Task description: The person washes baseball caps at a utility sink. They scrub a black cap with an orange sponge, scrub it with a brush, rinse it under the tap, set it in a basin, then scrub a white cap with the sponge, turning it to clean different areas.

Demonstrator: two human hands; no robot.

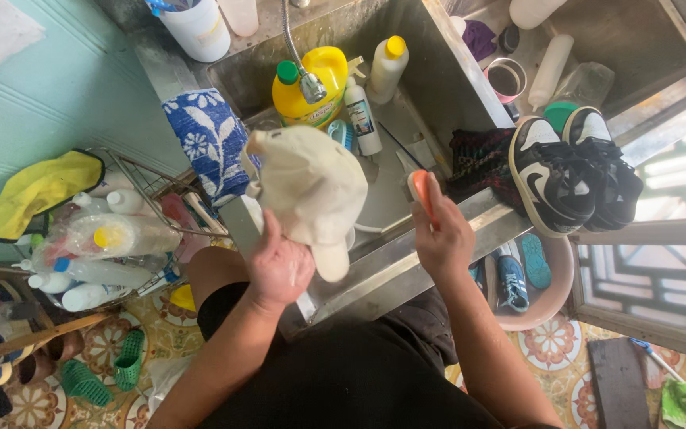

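My left hand [278,266] grips a cream-white cap [311,187] by its lower edge and holds it up over the steel sink [375,274]. My right hand [441,234] is closed around an orange-handled brush [420,191], just right of the cap and apart from it. A tap [305,75] hangs above the basin. Behind it stand a yellow detergent jug [315,87], a white spray bottle [363,119] and a white bottle with a yellow cap [387,67].
A pair of black-and-white sneakers [569,167] sits on the sink's right edge beside a dark cloth [478,159]. A pink basin [541,286] with blue shoes stands on the floor. A wire rack [105,246] of bottles is at left, with a blue floral cloth [212,139] draped nearby.
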